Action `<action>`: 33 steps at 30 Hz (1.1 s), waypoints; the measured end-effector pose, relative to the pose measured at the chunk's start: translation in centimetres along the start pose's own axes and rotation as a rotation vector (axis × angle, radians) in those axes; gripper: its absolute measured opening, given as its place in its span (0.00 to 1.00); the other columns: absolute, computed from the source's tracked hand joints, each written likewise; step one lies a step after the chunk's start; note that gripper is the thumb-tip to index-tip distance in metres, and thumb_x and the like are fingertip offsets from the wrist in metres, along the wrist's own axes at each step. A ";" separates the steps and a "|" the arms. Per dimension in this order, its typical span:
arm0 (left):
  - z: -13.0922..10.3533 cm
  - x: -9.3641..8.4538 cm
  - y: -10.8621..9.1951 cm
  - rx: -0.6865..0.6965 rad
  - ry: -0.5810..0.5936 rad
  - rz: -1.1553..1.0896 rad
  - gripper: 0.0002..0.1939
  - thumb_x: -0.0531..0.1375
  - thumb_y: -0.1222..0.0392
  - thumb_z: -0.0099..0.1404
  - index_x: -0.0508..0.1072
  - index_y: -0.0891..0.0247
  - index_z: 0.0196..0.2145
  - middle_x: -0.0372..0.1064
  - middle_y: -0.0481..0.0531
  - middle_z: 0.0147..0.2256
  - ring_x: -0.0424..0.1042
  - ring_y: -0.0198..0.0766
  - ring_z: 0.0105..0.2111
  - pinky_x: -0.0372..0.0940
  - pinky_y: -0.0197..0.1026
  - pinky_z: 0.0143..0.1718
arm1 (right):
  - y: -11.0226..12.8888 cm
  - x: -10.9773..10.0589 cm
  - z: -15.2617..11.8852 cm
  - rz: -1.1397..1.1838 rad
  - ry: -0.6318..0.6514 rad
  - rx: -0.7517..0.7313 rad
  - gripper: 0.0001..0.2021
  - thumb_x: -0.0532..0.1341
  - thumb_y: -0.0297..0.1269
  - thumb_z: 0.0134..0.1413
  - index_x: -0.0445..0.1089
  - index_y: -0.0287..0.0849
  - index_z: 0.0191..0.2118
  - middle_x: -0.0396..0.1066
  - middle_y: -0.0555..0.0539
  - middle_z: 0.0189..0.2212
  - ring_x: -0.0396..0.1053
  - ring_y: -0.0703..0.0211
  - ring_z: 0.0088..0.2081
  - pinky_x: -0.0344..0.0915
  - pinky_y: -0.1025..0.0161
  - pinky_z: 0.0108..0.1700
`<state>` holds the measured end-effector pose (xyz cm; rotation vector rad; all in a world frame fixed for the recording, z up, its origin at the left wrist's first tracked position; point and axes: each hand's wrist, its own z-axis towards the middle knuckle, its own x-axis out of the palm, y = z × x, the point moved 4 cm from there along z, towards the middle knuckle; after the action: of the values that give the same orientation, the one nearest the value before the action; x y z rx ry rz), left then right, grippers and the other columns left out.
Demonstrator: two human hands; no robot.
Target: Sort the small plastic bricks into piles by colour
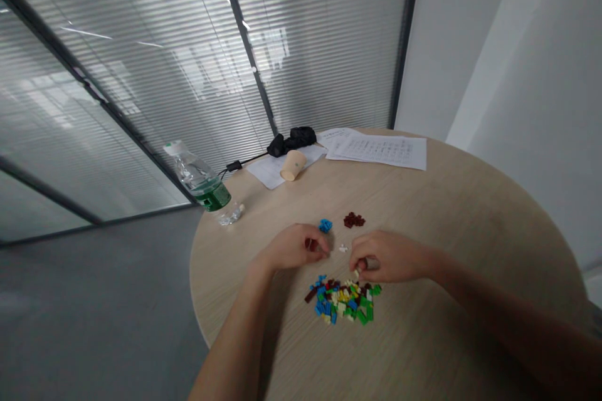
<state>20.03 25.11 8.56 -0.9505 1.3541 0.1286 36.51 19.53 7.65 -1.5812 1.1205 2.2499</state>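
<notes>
A mixed heap of small coloured bricks (345, 301) lies on the round wooden table (470, 219). Beyond it are a small blue pile (325, 225), a dark red pile (353, 220) and a few white pieces (343, 249). My left hand (301, 245) is curled just left of the white pieces, near the blue pile; whether its fingertips hold anything is too small to tell. My right hand (383, 257) is pinched at the heap's far right edge, around a small cream piece (357, 274).
A clear bottle with a green label (214, 194) leans at the table's left edge. Towards the back are a paper cup (293, 165) on its side, printed sheets (380, 149), a black bundle (301, 136) and a cable. Blinds and a wall stand behind.
</notes>
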 end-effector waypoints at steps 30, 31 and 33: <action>0.7 0.5 -2.7 0.070 -0.086 -0.376 0.13 0.57 0.53 0.58 0.70 0.67 0.25 0.57 0.44 0.20 0.55 0.28 0.22 0.52 0.32 0.24 | 1.2 -1.5 0.2 -0.058 -0.515 -0.062 0.05 0.57 0.33 0.55 0.67 0.41 0.30 0.71 0.48 0.29 0.66 0.65 0.29 0.60 0.68 0.31; 0.6 0.4 -2.6 0.066 -0.089 -0.363 0.13 0.57 0.54 0.58 0.70 0.67 0.25 0.57 0.44 0.20 0.56 0.28 0.22 0.53 0.31 0.24 | 1.2 -1.5 0.3 -0.059 -0.516 -0.063 0.04 0.57 0.33 0.55 0.67 0.41 0.30 0.71 0.49 0.29 0.66 0.65 0.29 0.61 0.69 0.31; 0.5 0.0 -2.1 0.048 -0.092 -0.299 0.11 0.56 0.56 0.58 0.71 0.67 0.26 0.60 0.44 0.21 0.57 0.28 0.22 0.53 0.31 0.25 | 1.2 -1.5 0.2 -0.066 -0.514 -0.061 0.03 0.57 0.32 0.55 0.67 0.41 0.31 0.71 0.49 0.30 0.65 0.65 0.29 0.61 0.69 0.32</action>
<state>21.64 24.06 9.57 -1.0819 1.1124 -0.0870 36.38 19.29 9.57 -0.9445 0.8477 2.4562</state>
